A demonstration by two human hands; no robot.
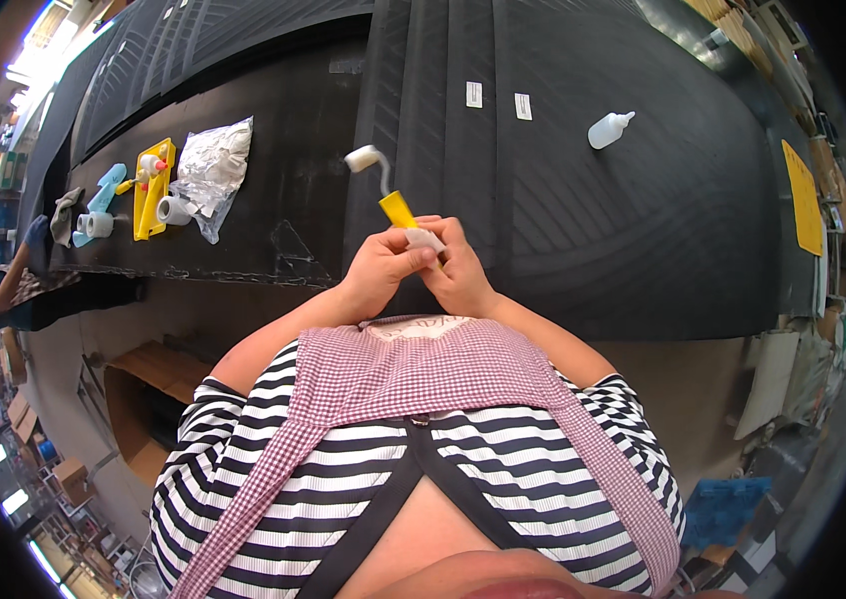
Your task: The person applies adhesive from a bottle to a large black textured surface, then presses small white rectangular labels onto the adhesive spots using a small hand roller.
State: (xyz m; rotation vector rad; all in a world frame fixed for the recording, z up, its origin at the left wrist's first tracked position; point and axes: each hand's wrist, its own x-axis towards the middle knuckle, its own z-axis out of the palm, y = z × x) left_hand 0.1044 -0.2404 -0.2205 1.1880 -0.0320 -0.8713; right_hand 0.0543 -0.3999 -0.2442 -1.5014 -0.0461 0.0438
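Observation:
Close in front of my chest, both hands meet around a small paint roller (398,211) with a yellow handle, a bent wire and a white roller head tilted up to the left. My left hand (379,272) is closed, its thumb against a small crumpled white piece (425,240), perhaps paper or tape, at the handle's lower part. My right hand (461,277) is closed around the handle's lower end from the other side. The fingers hide part of the grip. Below the roller lie black sheets (623,230) with faint streaks and two small white labels.
A white squeeze bottle (607,131) lies at the right. Leftward are a clear plastic bag (213,165), a yellow tray (142,222) with another roller, tape rolls (172,211), a light-blue dispenser (108,187) and a grey cloth (62,215). Another person (3,295) stands far left.

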